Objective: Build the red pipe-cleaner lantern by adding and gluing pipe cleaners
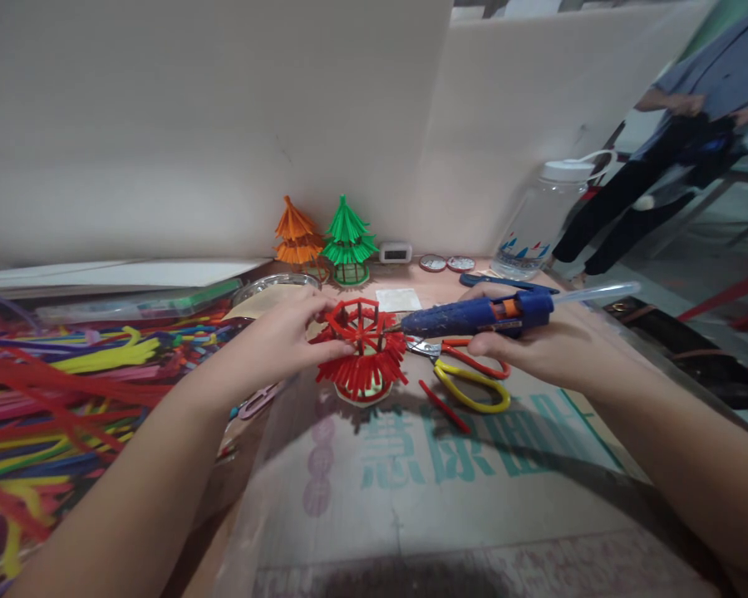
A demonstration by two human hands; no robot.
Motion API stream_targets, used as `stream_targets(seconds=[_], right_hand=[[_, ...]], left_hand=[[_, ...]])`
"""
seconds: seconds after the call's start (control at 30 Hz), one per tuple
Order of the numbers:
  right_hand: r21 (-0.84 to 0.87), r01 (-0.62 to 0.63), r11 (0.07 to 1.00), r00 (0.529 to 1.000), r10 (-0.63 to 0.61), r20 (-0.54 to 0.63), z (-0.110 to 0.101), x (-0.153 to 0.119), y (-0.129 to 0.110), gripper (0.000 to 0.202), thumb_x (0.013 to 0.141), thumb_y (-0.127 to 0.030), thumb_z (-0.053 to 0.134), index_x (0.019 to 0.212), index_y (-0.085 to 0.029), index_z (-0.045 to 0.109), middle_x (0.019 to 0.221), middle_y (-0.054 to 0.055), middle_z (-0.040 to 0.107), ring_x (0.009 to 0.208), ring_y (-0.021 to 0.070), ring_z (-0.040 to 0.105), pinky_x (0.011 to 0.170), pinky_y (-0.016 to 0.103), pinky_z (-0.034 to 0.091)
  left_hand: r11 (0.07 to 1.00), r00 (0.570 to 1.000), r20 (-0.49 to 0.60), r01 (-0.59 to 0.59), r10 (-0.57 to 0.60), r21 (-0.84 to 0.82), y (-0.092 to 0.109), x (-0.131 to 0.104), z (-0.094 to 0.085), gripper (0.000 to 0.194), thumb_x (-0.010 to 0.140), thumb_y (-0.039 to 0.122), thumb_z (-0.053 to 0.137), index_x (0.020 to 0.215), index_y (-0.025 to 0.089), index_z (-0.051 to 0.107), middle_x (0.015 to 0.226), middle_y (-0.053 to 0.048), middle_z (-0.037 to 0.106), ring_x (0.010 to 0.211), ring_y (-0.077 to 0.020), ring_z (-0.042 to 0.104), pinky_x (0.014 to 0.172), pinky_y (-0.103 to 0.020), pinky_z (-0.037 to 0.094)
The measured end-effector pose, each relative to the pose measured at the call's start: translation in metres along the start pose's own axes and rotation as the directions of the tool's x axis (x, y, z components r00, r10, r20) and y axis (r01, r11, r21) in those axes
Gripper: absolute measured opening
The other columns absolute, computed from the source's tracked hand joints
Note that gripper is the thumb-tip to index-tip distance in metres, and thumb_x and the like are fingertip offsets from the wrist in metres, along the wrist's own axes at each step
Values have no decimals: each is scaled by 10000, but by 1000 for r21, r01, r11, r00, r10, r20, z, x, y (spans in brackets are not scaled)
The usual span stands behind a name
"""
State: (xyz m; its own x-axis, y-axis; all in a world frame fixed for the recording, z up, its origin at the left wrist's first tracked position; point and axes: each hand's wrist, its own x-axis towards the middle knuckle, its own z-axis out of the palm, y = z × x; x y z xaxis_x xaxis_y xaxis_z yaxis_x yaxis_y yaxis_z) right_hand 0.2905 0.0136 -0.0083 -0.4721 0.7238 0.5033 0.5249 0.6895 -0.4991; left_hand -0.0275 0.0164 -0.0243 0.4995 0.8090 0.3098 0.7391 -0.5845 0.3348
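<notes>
My left hand [315, 332] grips the left side of a red pipe-cleaner pagoda model [365, 365], which has a fringed roof tier and an open frame on top. In my right hand [524, 349] lies a blue hot glue gun [474, 317], its nozzle pointing left against or close to the upper frame; whether it touches, I cannot tell. A clear glue stick [598, 291] sticks out of the gun's back end. Below the gun lie scissors [474, 390] with one red and one yellow handle, beside a short red pipe-cleaner piece [444, 407].
Finished-looking orange [296, 232] and green [347, 241] towers stand by the wall, near a small digital clock [396, 252]. A water bottle [529, 220] stands at back right. Colourful pipe cleaners [68, 415] cover the left side. Another person [691, 116] stands at far right.
</notes>
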Motion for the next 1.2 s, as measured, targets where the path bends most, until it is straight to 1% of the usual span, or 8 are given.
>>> stream_targets(seconds=[0.17,0.33,0.43,0.5,0.6,0.8,1.07,1.2], right_hand=[[63,-12,998,1000,13,-16,0,1,-3,231,762,-455,770,820,-267,648,783,4,666,788,231,669,691,340,527],[260,-132,957,983,94,155,-4,-2,-2,299,786,-515,746,838,-236,652,663,-11,646,588,173,607,515,285,457],[343,-168,924,986,150,78,-5,-2,3,326,885,-546,635,868,-223,678,759,21,720,698,181,677,595,284,515],[268,-200,942,978,208,-3,-4,2,10,321,916,-522,596,891,-224,711,871,46,760,830,202,711,686,302,545],[111,-296,949,951,304,-61,1,11,34,310,841,-483,683,993,-219,740,942,56,777,884,240,716,765,351,557],[121,-489,864,865,499,-62,22,18,90,357,806,-437,695,970,-127,762,980,123,786,952,287,709,873,400,536],[18,-523,852,851,523,-38,38,45,115,304,858,-392,683,932,-109,765,881,111,765,893,275,689,852,386,510],[1,-533,846,846,533,-8,51,59,126,296,933,-355,662,1097,-112,705,1066,111,729,963,245,679,874,394,545]], left_hand=[[1000,1000,4,10,-10,7,0,0,0,391,893,503,689,1178,238,651,1180,-36,644,1099,-235,599,922,-323,484],[1000,1000,4,15,-15,-10,0,0,-1,429,883,522,695,1214,251,656,1184,-37,647,1104,-236,600,942,-329,489],[999,1000,12,22,-21,-43,2,0,0,400,887,495,695,1205,255,666,1209,-34,642,1141,-236,588,983,-329,481],[996,999,19,39,-38,-76,4,1,1,371,890,459,694,1201,258,676,1226,-30,634,1170,-235,579,1012,-327,472],[990,997,30,75,-72,-118,5,2,2,383,886,464,679,1207,256,683,1206,-30,634,1165,-237,588,1025,-334,476],[994,995,71,79,-74,-70,-2,-3,-14,454,871,549,637,1214,259,707,1269,-65,659,1191,-284,604,1041,-400,480],[930,947,-118,260,-298,-260,3,-11,-31,297,896,409,557,997,214,758,1013,-60,772,951,-241,707,893,-358,553],[906,933,-164,250,-319,-340,0,-11,-31,203,876,356,577,897,196,701,916,-51,770,884,-222,726,832,-333,558]])
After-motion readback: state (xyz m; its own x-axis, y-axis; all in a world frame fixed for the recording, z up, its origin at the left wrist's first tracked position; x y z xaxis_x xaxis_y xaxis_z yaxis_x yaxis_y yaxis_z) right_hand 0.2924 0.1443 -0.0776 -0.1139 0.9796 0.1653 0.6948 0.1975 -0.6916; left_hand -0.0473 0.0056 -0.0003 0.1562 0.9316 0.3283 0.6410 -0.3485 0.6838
